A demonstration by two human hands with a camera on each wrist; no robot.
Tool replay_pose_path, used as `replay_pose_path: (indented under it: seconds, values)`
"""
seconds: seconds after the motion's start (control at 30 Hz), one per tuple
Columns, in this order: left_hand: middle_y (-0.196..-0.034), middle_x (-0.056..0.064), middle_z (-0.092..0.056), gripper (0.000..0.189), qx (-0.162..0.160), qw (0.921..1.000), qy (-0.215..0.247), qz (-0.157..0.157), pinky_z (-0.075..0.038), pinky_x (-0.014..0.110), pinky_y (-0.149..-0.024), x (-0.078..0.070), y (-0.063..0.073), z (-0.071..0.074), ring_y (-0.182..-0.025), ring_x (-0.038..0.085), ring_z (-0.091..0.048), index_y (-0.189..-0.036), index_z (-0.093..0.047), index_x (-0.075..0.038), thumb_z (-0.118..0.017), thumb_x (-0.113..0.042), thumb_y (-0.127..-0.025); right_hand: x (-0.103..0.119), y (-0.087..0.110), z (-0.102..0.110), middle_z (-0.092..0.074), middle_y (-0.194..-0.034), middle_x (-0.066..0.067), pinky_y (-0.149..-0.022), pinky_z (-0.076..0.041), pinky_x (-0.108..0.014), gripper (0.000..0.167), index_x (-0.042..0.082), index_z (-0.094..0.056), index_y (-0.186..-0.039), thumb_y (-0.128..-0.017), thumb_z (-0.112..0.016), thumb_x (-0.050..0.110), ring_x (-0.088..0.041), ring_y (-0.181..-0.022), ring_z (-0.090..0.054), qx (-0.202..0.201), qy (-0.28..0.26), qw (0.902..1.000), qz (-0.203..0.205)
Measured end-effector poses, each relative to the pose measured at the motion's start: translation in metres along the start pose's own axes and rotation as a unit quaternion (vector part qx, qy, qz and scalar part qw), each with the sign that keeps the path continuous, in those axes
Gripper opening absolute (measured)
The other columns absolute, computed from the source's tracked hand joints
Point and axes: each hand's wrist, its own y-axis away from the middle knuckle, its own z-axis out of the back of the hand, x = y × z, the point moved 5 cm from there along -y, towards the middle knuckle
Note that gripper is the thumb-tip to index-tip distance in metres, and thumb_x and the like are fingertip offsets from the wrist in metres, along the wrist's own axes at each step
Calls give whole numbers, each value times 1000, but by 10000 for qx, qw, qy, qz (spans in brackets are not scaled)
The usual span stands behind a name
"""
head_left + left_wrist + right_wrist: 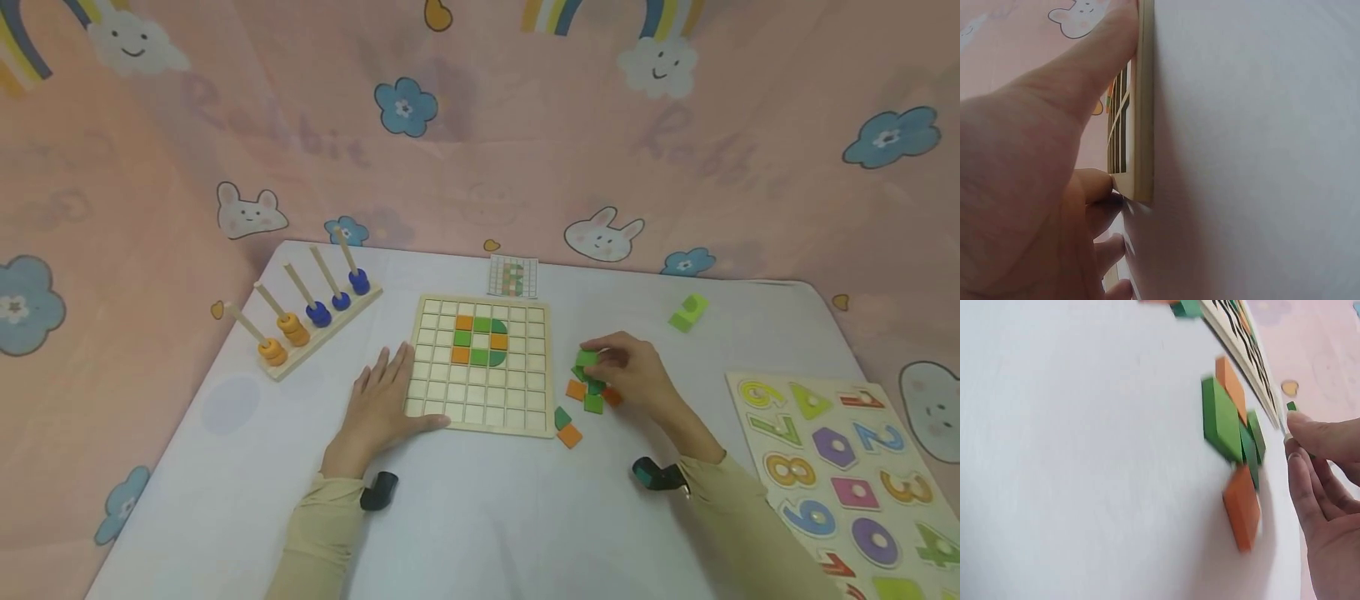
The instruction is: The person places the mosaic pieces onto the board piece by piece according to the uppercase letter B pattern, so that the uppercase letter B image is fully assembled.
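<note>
My right hand (628, 372) pinches a green square tile (587, 358) between thumb and fingers, over a small pile of tiles; only the tile's tip (1292, 407) shows in the right wrist view. In that pile lie a light green tile (593, 404) and an orange tile (576, 389). My left hand (378, 408) rests at the near left corner of a wooden grid board (550, 375), fingers along its left side and thumb at the front edge. Orange and green squares, with dark green rounded pieces (497, 358), form a ring of tiles in the grid.
Behind the board lies a printed pattern card (513, 277). A peg stand (330, 332) with orange and blue rings is at the left. Green blocks (688, 313) sit back right, and a number puzzle board (823, 479) near right. An orange tile (570, 436) lies by the board's near right corner.
</note>
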Motion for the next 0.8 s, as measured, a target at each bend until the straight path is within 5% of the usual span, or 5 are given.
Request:
replay_pose_path:
  seconds: [0.27,0.47,0.63,0.8]
  values:
    - [-180,12,-8,126,19,10000,6,20,-9,62,-135,1,-2,-1,-167,38,-3,-171,-10,-6,-82,-63,-84,25,-11,-39,-71,-111,-15,-82,-53,-22,35,4,-75,-125,-91,-81,4,-23,-96,-66,226,-258,9990,301]
    - [-179,12,-8,126,22,10000,12,39,-8,61,-135,1,-1,0,-167,38,-3,-170,-11,-5,-82,-63,-84,51,-18,-71,-71,-123,-12,-89,-44,-33,33,8,-77,-123,-90,-83,9,-26,-104,-55,590,-516,9958,475]
    - [-180,12,-8,125,48,10000,-7,40,-9,61,-135,1,-1,0,-167,38,-3,-171,-10,-5,-81,-64,-85,67,-25,-96,-73,-124,-10,-96,-42,-36,28,10,-81,-117,-90,-85,13,-27,-114,-56,748,-292,9939,757]
    - [-180,12,-8,126,68,9999,-77,6,-9,61,-135,2,-2,0,-167,38,-3,-171,-10,-5,-79,-66,-85,83,-30,-115,-74,-116,-9,-93,-44,-37,27,7,-82,-115,-88,-86,12,-26,-107,-54,811,-101,9893,1208]
